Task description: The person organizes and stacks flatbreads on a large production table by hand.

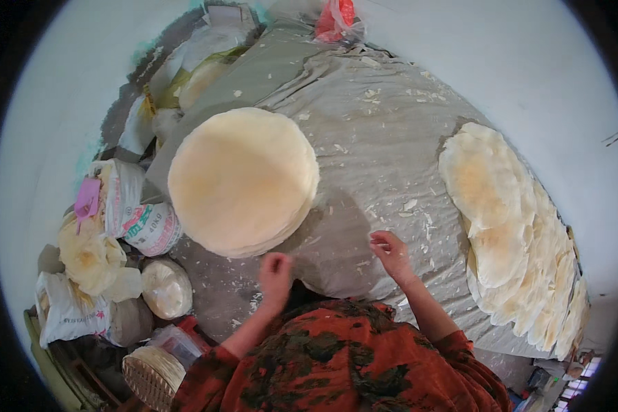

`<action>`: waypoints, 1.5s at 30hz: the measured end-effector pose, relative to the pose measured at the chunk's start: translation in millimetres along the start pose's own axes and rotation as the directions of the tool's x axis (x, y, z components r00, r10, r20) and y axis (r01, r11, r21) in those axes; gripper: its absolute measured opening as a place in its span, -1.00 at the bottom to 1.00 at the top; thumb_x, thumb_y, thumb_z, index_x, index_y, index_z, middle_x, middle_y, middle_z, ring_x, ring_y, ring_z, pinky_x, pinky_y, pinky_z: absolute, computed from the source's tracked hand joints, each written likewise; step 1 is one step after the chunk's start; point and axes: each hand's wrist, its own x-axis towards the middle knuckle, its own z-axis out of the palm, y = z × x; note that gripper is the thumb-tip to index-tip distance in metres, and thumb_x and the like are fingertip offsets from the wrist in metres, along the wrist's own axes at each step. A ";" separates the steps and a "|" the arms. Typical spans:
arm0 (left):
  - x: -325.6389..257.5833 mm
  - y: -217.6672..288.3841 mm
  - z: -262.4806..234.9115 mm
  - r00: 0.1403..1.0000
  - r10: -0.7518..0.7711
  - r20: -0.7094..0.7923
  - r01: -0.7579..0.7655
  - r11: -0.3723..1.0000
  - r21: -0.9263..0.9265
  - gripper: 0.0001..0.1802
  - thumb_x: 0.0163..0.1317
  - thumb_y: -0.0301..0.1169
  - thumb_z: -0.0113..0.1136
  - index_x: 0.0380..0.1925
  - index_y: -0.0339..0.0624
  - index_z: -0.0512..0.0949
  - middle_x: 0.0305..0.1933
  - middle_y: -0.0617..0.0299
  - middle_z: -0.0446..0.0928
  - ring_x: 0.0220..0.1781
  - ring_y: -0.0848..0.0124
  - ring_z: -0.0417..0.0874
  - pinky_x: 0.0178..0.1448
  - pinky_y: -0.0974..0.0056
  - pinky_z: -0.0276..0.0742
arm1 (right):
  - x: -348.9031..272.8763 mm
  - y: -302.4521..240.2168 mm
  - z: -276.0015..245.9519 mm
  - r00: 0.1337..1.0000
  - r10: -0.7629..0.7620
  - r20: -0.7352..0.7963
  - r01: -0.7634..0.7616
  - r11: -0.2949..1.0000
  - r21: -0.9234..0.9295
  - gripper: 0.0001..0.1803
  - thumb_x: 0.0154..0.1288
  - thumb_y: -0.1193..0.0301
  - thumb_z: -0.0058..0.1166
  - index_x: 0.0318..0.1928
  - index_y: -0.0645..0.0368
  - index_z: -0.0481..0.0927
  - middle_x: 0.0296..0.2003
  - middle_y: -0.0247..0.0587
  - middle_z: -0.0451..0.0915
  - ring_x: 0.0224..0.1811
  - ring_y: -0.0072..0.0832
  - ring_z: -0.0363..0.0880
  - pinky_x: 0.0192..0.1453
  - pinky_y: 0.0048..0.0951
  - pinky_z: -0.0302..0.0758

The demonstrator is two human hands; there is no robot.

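Note:
A tall stack of thin, round, pale-yellow sheets (244,175) stands on the grey cloth, left of centre. Just below its near edge is my left hand (275,276), blurred, its fingers too smeared to read. My right hand (391,255) hovers over the cloth right of the stack, thumb and fingers bent but apart, nothing visible between them. Far to the right, many overlapping pale sheets (484,178) with browner middles lie spread in a long row.
Grey cloth (364,137) covers the broad surface, scattered with pale flakes. Along the left stand white printed sacks (151,230), a pink scoop (87,198), a plastic-wrapped round bundle (167,288) and a woven basket (151,374). A red plastic bag (334,19) lies at the far edge.

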 end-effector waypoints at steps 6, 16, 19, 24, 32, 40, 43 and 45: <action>30.0 49.0 -104.9 0.899 -0.371 -0.234 0.187 0.807 -0.560 -0.58 0.13 -0.46 0.02 0.00 -0.14 0.16 0.01 0.13 0.28 -0.04 0.29 0.38 -0.05 0.15 0.40 | -2.4 -40.4 82.5 0.867 -0.456 0.202 0.471 0.882 -0.030 -0.70 0.03 0.43 0.19 -0.16 0.16 0.51 -0.18 -0.18 0.53 -0.14 -0.34 0.53 -0.11 -0.38 0.48; 62.2 24.3 -156.5 0.931 -0.342 0.130 0.319 0.586 -0.745 -0.59 0.12 -0.46 0.02 -0.03 -0.17 0.16 -0.06 0.06 0.34 -0.06 0.18 0.43 0.02 0.08 0.43 | 13.5 -131.8 186.5 0.583 -0.637 0.504 0.811 0.485 -0.326 -0.32 -0.08 0.18 0.25 0.05 0.19 0.34 0.13 -0.07 0.29 0.25 -0.20 0.17 0.26 -0.10 0.13; 52.7 40.8 -157.8 0.921 -0.380 0.084 0.298 0.550 -0.780 -0.57 0.12 -0.45 0.02 -0.01 -0.21 0.16 -0.13 0.05 0.38 -0.10 0.16 0.46 0.03 0.07 0.46 | 28.4 -126.9 216.0 0.620 -0.543 0.566 0.784 0.438 -0.440 -0.20 -0.15 0.12 0.26 0.13 0.17 0.28 0.18 -0.10 0.23 0.28 -0.22 0.11 0.27 -0.03 0.08; 54.6 52.0 -186.6 0.888 -0.390 0.243 0.433 0.533 -0.727 -0.59 0.13 -0.46 0.02 -0.03 -0.22 0.19 -0.13 0.04 0.39 -0.06 0.14 0.45 -0.01 0.06 0.47 | 40.5 -131.8 227.5 0.641 -0.489 0.592 0.767 0.403 -0.499 -0.25 -0.10 0.16 0.20 0.12 0.23 0.29 0.19 -0.05 0.23 0.28 -0.19 0.13 0.27 -0.05 0.11; 93.9 36.2 -224.7 0.919 -0.375 0.123 0.350 0.629 -0.694 -0.63 0.14 -0.45 0.04 -0.05 -0.18 0.22 -0.11 0.07 0.39 -0.09 0.22 0.46 -0.04 0.11 0.46 | 42.3 -146.9 238.6 0.645 -0.491 0.586 0.764 0.396 -0.509 -0.36 -0.10 0.28 0.12 0.05 0.27 0.36 0.11 0.01 0.33 0.18 -0.16 0.28 0.18 -0.06 0.22; 103.3 37.9 -213.8 0.993 -0.076 0.094 0.113 0.864 -0.491 -0.87 0.16 -0.56 0.01 -0.26 -0.25 0.36 -0.20 0.13 0.44 -0.23 0.38 0.50 -0.11 0.29 0.46 | 67.9 -147.5 228.5 0.753 -0.430 0.498 0.649 0.610 -0.454 -0.78 -0.01 0.40 -0.07 -0.30 0.16 0.48 -0.33 -0.10 0.55 -0.25 -0.18 0.54 -0.26 -0.23 0.47; 98.7 29.5 -210.7 0.974 0.083 0.213 -0.013 0.949 -0.314 -0.84 0.15 -0.58 0.01 -0.23 -0.28 0.43 -0.13 0.11 0.46 -0.18 0.39 0.51 -0.10 0.33 0.45 | 86.6 -174.1 234.4 0.763 -0.280 0.583 0.615 0.594 -0.519 -0.80 0.02 0.39 -0.04 -0.29 0.12 0.50 -0.34 -0.10 0.54 -0.33 -0.13 0.54 -0.30 -0.17 0.46; 96.0 39.3 -198.7 0.942 0.187 0.277 -0.130 0.969 -0.211 -0.79 0.14 -0.58 0.02 -0.18 -0.30 0.45 -0.09 0.10 0.47 -0.14 0.38 0.52 -0.09 0.34 0.44 | 111.2 -203.9 216.5 0.812 -0.293 0.504 0.567 0.597 -0.567 -0.85 0.03 0.37 -0.04 -0.35 0.09 0.51 -0.37 -0.13 0.55 -0.36 -0.14 0.54 -0.31 -0.17 0.46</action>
